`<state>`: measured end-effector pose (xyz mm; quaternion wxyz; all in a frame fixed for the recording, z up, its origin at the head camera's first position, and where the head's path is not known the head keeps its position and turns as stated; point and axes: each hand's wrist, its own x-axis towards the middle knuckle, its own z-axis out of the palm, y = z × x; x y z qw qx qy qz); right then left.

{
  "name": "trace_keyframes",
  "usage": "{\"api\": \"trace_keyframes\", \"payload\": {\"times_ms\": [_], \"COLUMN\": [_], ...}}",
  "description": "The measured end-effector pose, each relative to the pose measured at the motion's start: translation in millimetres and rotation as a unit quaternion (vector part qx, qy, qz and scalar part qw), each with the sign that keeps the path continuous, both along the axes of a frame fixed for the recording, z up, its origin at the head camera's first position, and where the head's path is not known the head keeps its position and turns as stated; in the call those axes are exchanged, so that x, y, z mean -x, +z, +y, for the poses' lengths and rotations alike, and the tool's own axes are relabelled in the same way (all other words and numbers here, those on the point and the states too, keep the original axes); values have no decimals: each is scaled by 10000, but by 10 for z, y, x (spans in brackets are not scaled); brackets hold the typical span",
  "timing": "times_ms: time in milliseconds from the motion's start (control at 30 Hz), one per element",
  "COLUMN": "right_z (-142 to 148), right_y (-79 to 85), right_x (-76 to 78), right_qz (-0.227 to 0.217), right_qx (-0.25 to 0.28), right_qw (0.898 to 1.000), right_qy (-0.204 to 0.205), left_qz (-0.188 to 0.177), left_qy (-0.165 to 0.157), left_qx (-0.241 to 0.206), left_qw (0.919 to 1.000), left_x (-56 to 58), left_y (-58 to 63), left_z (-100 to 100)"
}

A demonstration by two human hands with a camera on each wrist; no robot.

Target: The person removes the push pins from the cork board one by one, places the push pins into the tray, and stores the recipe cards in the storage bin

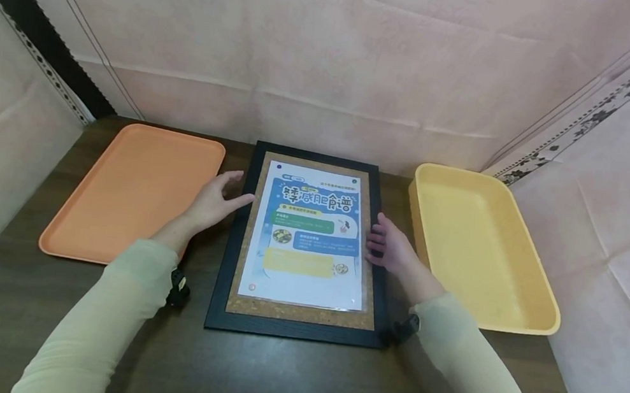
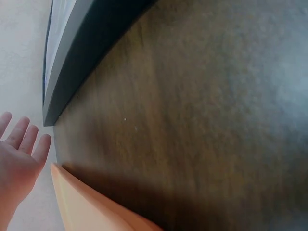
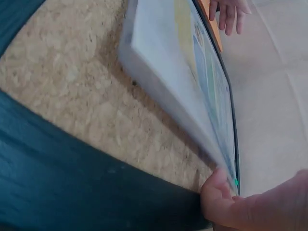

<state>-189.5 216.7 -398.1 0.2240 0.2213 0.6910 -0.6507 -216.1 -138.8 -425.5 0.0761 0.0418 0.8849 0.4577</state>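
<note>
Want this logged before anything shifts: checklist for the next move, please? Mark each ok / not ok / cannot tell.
1. Black frame lying flat on the table: ok.
2. Poster within the frame border, on the cork: ok.
3. Orange tray and yellow tray apart from the frame: ok, orange on its left, yellow on its right.
4. Left hand gripping the frame: not ok, it is open beside the left edge, holding nothing.
5. Right hand gripping the frame: cannot tell, it is at the right edge, but its hold there is unclear.
</note>
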Motion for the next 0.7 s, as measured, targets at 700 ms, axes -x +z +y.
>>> {"api": "trace_keyframes", "payload": {"times_ms": [700], "right_z": [113], "right_y": [-171], "right_x": [-10], "right_qz": [526], "right_qx": [-1668], "right_qw": [9729], "right_qy": [1511], "left_qz": [-144], "left_qy": [449], "left_qx": [-610], "left_qw": [9970], "left_x": [593], "left_y": [7], "left_z": [350]}}
